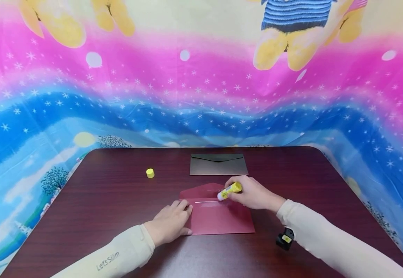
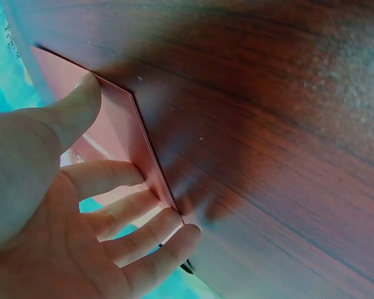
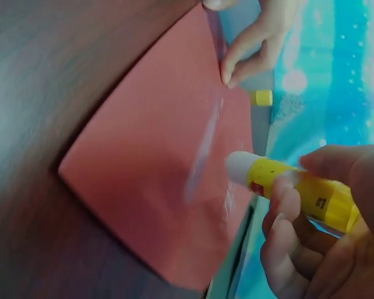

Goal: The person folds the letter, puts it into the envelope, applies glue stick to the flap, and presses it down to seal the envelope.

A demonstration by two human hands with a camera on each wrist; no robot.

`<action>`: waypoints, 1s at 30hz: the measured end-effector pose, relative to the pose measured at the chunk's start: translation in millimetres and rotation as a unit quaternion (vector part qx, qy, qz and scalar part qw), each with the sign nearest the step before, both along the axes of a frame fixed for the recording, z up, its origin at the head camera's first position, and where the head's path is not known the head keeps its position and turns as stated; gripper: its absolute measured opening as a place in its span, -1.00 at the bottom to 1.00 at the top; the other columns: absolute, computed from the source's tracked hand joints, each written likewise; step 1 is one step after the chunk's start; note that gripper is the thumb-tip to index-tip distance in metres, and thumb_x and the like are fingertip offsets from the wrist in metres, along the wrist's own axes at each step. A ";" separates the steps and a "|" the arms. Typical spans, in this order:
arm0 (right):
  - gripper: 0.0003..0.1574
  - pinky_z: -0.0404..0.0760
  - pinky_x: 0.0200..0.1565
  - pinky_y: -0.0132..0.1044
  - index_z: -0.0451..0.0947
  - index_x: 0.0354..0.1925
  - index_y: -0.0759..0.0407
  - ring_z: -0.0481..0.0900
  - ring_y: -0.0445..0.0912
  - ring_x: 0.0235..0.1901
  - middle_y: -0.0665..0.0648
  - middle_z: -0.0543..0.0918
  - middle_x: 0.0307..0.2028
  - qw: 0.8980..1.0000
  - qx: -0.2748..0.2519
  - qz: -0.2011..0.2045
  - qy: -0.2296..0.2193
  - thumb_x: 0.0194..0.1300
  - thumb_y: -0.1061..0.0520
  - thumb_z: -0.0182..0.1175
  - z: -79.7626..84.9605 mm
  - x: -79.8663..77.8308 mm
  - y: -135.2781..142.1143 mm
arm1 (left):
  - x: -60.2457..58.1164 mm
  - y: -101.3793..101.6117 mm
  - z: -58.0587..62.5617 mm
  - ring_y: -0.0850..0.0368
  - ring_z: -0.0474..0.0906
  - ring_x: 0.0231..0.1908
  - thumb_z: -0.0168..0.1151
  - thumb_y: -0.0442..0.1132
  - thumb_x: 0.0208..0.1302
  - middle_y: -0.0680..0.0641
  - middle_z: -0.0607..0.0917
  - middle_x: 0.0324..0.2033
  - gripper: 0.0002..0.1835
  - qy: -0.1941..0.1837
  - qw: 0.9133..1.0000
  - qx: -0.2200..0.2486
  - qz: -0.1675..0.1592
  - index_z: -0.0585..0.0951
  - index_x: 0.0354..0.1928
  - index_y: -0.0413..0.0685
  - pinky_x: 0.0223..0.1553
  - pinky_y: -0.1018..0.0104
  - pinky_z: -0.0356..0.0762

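Note:
A red envelope (image 1: 218,220) lies on the dark table with its pointed flap (image 1: 196,192) folded out toward the far side. My right hand (image 1: 253,194) grips a yellow glue stick (image 1: 234,188) over the envelope, its white end tilted down toward the paper. In the right wrist view, shiny glue streaks (image 3: 206,146) show on the red paper, and the glue stick (image 3: 305,193) sits between thumb and fingers. My left hand (image 1: 171,221) rests on the envelope's left edge; in the left wrist view its thumb and fingers (image 2: 156,258) lie spread along that edge.
A grey-brown envelope (image 1: 218,166), its flap down, lies behind the red one. The yellow cap (image 1: 150,173) stands on the table (image 1: 111,200) to the left. A patterned cloth (image 1: 187,88) hangs behind the table's far edge. A black device (image 1: 285,239) hangs at the right wrist.

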State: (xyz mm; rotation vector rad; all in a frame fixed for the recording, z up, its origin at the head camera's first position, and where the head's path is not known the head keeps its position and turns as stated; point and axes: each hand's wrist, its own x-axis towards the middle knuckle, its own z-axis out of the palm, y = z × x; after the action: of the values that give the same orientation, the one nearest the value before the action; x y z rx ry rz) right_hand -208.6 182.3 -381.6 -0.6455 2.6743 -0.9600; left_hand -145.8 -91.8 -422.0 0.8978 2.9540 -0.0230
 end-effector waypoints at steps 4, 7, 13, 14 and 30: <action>-0.70 0.61 -0.43 -0.35 0.66 -0.09 0.09 0.53 -0.19 -0.49 0.01 0.67 -0.33 1.000 -0.017 0.020 0.001 0.34 -0.06 0.33 -7.8 -0.8 -16.6 | -0.2 0.1 -0.1 -0.11 0.55 0.13 0.45 0.14 0.17 -0.15 0.56 0.13 -0.24 0.000 1.000 -0.002 0.000 0.57 0.27 -0.23 -0.03 0.06 0.67; -0.74 0.62 -0.43 -0.35 0.68 -0.11 0.07 0.54 -0.20 -0.50 -0.01 0.68 -0.35 0.999 -0.029 0.028 -0.006 0.36 -0.05 0.31 -11.5 -1.6 -29.7 | -0.5 -0.1 -0.6 -0.10 0.55 0.13 0.44 0.16 0.17 -0.14 0.56 0.13 -0.24 -0.002 1.000 -0.004 0.001 0.57 0.27 -0.23 -0.03 0.07 0.67; -0.82 0.58 -0.35 -0.36 0.69 -0.10 0.04 0.54 -0.19 -0.37 0.01 0.73 -0.20 1.000 -0.003 0.027 0.014 0.33 0.08 0.30 -13.9 -1.6 -52.9 | -1.4 -1.1 -2.3 -0.10 0.55 0.14 0.43 0.17 0.18 -0.13 0.56 0.11 -0.24 -0.006 1.000 -0.005 0.000 0.57 0.27 -0.21 -0.04 0.09 0.67; -0.81 0.57 -0.34 -0.35 0.68 -0.09 0.03 0.54 -0.18 -0.36 0.02 0.73 -0.18 1.000 0.004 0.026 0.016 0.32 0.08 0.30 -14.5 -1.5 -55.5 | -1.4 -1.0 -2.0 -0.10 0.55 0.13 0.43 0.17 0.18 -0.13 0.56 0.10 -0.24 -0.007 1.000 -0.004 0.000 0.57 0.27 -0.21 -0.05 0.09 0.67; -0.68 0.56 -0.26 -0.29 0.69 0.02 0.08 0.54 -0.20 -0.33 0.00 0.74 -0.16 0.994 0.080 0.063 0.039 0.30 0.08 0.32 -19.1 -5.3 -65.7 | -2.2 0.0 -1.5 -0.09 0.55 0.11 0.43 0.17 0.19 -0.12 0.56 0.05 -0.25 -0.003 1.000 -0.004 -0.001 0.57 0.27 -0.22 -0.05 0.10 0.67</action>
State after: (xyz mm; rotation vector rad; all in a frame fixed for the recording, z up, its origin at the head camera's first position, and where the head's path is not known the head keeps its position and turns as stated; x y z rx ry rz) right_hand -213.9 116.6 -400.7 -0.8193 2.7046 -0.6938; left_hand -148.0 -91.8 -423.5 0.8985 2.9449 -0.0330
